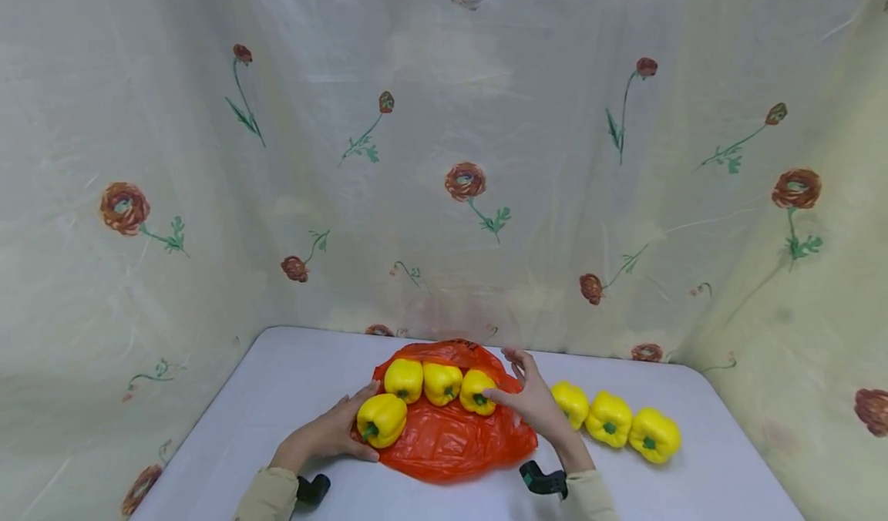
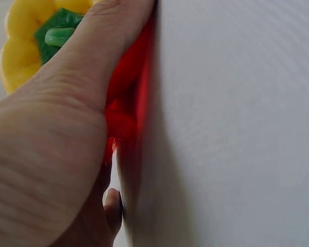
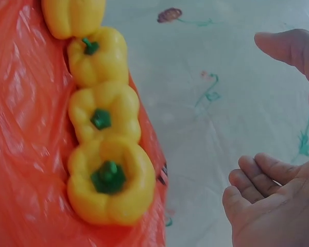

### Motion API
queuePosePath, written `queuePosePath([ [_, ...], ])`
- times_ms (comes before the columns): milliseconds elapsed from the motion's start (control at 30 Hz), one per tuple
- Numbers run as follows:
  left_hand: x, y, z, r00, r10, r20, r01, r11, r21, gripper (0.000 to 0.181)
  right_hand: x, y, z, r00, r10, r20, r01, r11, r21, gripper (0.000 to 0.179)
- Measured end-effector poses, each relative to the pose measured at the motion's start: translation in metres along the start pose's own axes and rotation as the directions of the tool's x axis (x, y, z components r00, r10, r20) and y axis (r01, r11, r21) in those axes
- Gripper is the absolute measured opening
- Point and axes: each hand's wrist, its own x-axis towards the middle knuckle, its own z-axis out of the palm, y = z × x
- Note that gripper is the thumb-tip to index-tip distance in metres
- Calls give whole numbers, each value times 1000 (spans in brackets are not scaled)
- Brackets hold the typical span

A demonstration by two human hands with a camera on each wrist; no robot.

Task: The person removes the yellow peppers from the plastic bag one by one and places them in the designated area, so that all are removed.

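Note:
A red plastic bag [image 1: 451,448] lies spread on the table, its far edge raised behind a row of three yellow bell peppers [image 1: 442,383]. At the bag's left edge sits another yellow bell pepper [image 1: 381,419], its green stem facing front. My left hand [image 1: 333,428] curves round that pepper's left side, thumb in front and fingers behind; the left wrist view shows red plastic [image 2: 129,98] beside the thumb. With thumb and fingers spread, my right hand [image 1: 530,401] is beside the row's right-end pepper [image 3: 111,180]; the right wrist view shows it apart from the peppers.
Three more yellow bell peppers [image 1: 610,419] stand in a slanting row to the right of the bag, behind and beyond my right forearm. The white table [image 1: 277,367] meets a flower-printed curtain [image 1: 416,220] at its back. Black wrist mounts [image 1: 543,480] sit below both hands.

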Motion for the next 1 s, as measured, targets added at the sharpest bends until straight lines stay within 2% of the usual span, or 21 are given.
queuePosePath([
  [333,1,-1,1,1000,11,1,-11,1000,-17,122,-1,-4,24,998,27,51,-30,998,58,90],
  [500,1,-1,1,1000,7,4,-7,1000,-23,122,0,-6,36,996,20,85,-24,999,43,86],
  [667,4,-1,1,1000,23,15,-23,1000,5,123,1,-6,48,993,15,114,-19,999,37,84],
  [1000,4,-1,0,998,54,21,-55,998,14,123,6,-5,66,986,31,164,-35,999,21,88],
])
